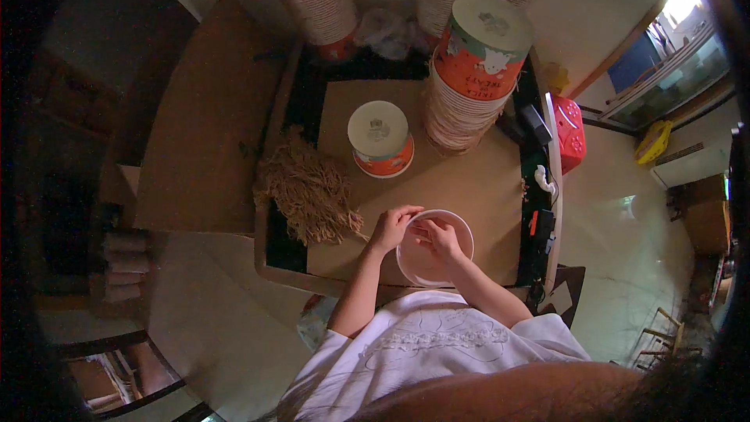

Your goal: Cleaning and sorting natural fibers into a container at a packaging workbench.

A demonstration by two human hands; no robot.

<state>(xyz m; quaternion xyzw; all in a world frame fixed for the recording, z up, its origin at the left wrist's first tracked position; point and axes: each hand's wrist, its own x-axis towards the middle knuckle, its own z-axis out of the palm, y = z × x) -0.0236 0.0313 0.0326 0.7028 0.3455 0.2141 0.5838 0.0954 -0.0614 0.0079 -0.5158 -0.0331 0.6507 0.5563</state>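
A round paper bucket [426, 270] with a white rim and pale inside stands at the near edge of the table, its mouth facing me. My left hand [393, 227] is closed on the bucket's left rim, fingers over the edge. Inside the mouth is my right hand [439, 240], its fingers bent close to the left wall; whatever they pinch is hidden. Left of my hands lies a heap of brown twine cords [305, 187], one end trailing toward my left wrist. Beyond the bucket, an orange and green printed bucket [378, 131] rests upside down.
A tall stack of upturned buckets [469, 109] rises at the back right, with more stacks [316, 0] along the wall. Brown cardboard [484, 211] covers the tabletop. Small tools [543, 223] line the right edge. A red plastic stool [568, 133] stands beyond it.
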